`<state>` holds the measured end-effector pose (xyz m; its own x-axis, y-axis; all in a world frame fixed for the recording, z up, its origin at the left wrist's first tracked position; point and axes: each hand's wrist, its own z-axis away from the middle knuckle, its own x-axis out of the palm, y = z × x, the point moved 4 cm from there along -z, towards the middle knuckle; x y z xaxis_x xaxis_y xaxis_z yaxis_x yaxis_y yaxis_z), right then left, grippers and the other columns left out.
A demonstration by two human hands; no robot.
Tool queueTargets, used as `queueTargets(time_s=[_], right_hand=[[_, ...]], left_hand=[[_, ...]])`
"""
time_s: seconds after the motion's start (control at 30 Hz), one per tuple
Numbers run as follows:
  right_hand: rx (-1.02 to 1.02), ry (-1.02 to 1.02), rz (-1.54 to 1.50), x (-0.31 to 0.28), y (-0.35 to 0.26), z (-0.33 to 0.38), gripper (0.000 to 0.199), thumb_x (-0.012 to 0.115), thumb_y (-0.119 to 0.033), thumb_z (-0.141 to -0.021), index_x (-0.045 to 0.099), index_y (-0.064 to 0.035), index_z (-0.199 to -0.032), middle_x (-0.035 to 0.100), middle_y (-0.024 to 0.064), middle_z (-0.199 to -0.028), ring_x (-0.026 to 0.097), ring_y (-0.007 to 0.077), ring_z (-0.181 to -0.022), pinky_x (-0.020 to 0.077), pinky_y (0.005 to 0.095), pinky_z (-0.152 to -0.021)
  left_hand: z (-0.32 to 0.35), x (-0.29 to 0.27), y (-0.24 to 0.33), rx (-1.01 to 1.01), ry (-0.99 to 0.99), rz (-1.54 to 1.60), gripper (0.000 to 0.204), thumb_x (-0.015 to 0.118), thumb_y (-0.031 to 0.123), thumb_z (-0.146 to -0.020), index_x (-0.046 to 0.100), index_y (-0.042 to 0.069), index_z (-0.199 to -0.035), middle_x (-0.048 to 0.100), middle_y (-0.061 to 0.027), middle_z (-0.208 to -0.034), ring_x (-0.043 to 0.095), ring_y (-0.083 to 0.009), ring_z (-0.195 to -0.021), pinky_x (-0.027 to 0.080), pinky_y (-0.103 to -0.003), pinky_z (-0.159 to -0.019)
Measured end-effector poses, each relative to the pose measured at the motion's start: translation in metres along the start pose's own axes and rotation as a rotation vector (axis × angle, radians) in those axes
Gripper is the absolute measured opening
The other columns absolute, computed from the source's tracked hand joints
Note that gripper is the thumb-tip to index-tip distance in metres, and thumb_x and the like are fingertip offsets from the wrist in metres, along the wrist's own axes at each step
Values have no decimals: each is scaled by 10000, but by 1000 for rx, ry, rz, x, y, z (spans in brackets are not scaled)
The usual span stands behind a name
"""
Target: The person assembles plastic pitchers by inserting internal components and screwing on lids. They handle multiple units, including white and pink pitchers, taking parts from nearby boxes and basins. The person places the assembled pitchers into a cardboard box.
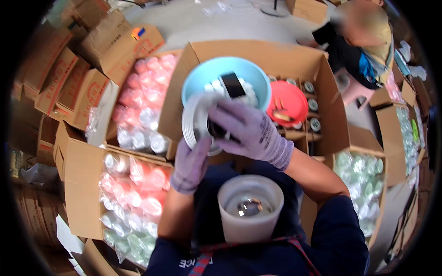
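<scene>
Both my hands wear light purple gloves. My left hand (189,168) grips a whitish, ribbed round plastic container (189,123) from below, thumb against its side. My right hand (251,129) reaches over its opening, fingers curled around a dark round piece (216,129); motion blur hides its exact kind. Just beyond them, a light blue basin (189,83) holds white pieces (214,86) and a black-screened phone (233,85). On my lap stands a frosted white tub (251,230) with a shiny metallic piece (249,207) inside.
The basin rests in a large open carton (334,99). Beside it, a red plate (297,99) carries brass-coloured pieces, above divided compartments with round-topped items. Cartons of bagged pink, clear and green cups (140,184) flank me. A person (361,55) sits on a pink stool (359,92) at far right.
</scene>
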<state>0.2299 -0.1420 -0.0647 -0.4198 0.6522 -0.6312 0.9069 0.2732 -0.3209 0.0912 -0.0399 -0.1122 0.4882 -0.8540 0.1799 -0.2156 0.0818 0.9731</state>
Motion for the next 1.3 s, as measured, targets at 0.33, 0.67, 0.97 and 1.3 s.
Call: queueTargets(time_s=[0.33, 0.67, 0.97, 1.3], right_hand=[[1133, 70, -771, -76, -54, 105, 440, 494, -291, -1023, 568, -6, -1350, 683, 141, -1078, 703, 202, -840, 585, 301, -745], [356, 28, -870, -41, -87, 128, 324, 622, -265, -966, 698, 7, -1125, 682, 157, -1161, 637, 308, -1106, 432, 432, -1052], [227, -32, -1023, -37, -79, 130, 304, 649, -283, -940, 728, -19, -1070, 708, 137, -1112, 640, 314, -1098, 431, 465, -1039], [459, -151, -394, -51, -119, 121, 707, 691, -396, -826, 497, 40, -1347, 504, 250, -1397, 421, 420, -1372, 328, 507, -1142]], left_hand=[[41, 27, 75, 366, -448, -477, 737, 844, 271, -733, 577, -63, -1334, 614, -239, -1320, 580, -350, -1262, 452, -392, -1052], [74, 32, 42, 337, -769, -235, 448, 632, 302, -958, 649, -36, -1252, 629, -204, -1287, 541, -406, -1263, 342, -521, -1119], [86, 33, 36, 431, -719, -223, 389, 595, 306, -970, 689, -10, -1176, 610, -195, -1303, 529, -404, -1255, 314, -531, -1096], [90, -3, -15, 87, -324, -798, 520, 314, 294, -1053, 484, -54, -1400, 441, -216, -1483, 398, -334, -1367, 209, -490, -1156]])
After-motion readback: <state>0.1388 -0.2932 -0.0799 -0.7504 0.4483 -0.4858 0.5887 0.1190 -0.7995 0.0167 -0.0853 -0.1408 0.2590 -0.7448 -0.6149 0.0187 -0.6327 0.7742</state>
